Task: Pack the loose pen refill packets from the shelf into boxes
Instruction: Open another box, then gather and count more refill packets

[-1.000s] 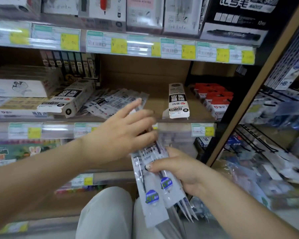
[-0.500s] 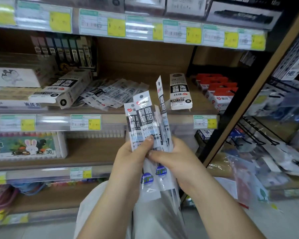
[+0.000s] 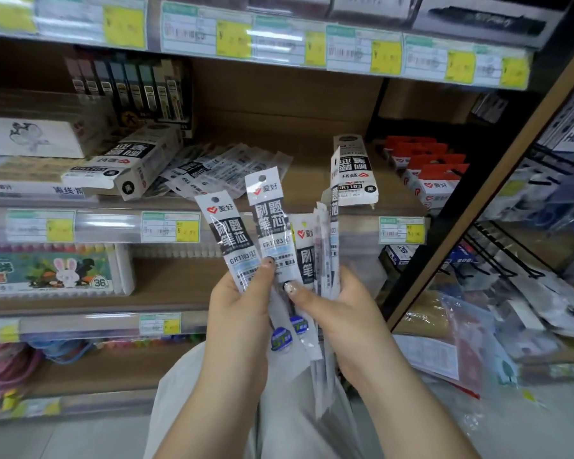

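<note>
Head view: both hands closed on one bunch of packets (image 3: 272, 233), held upright in front of the shelf (image 3: 279, 207). Left hand (image 3: 237, 313) pinching the two foremost packets, thumb pressed across their printed faces, fingers hidden behind. Right hand (image 3: 338, 309) clamped round the rest of the bunch, thumb lying across the lower front, palm cupping the edge-on packets at the right side. Fanned apart at the top, gathered tight at the grip; judged a squaring-up hold, so that the packets line up before going into a box. Header ends up and labels facing the wearer, probably to keep all packets the same way round.

Beyond the grip, up and left: more loose packets (image 3: 226, 167) lying in a sprawl on the shelf, not yet collected. Left of that sprawl: a box (image 3: 130, 164) on its side, dark end facing out; open or closed cannot be told. Directly behind the top of the bunch, slightly right: an upright box (image 3: 358, 180) of the same brand, partly masked by one raised packet. Further right: red-topped cartons (image 3: 434, 173), no part of the job.

Assessment: gathering stage only; nothing from this bunch boxed yet. Risk: slippery film sleeves sliding out of a loose fan.
</note>
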